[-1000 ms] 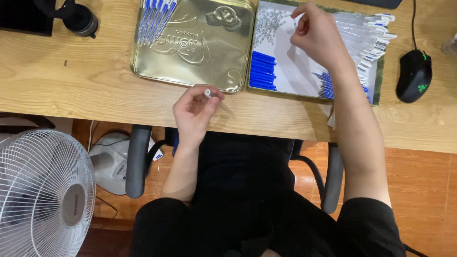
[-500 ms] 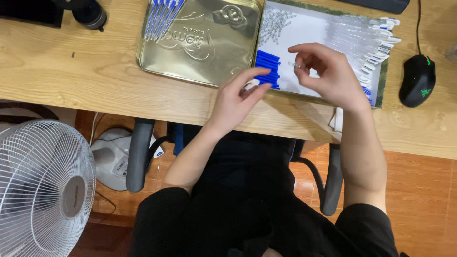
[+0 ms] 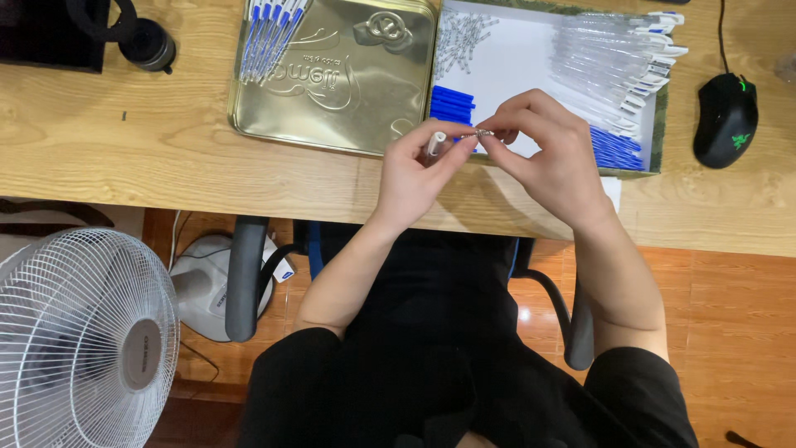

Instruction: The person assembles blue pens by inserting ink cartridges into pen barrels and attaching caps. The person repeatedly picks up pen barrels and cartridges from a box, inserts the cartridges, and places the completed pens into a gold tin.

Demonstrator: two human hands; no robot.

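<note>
Your left hand (image 3: 412,170) pinches a white pen tip (image 3: 434,143) pointing up and away, while your right hand (image 3: 551,153) pinches a small spring (image 3: 483,133) lying crosswise just right of it, fingers nearly touching above the surface (image 3: 124,158).

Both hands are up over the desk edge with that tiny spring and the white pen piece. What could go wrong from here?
1. The small spring is pinched only by the right hand fingertips; it might slip off the wooden desk edge onto the lap or floor.
2. The white pen piece in the left hand looks narrow, so the spring may miss or bend.
</note>
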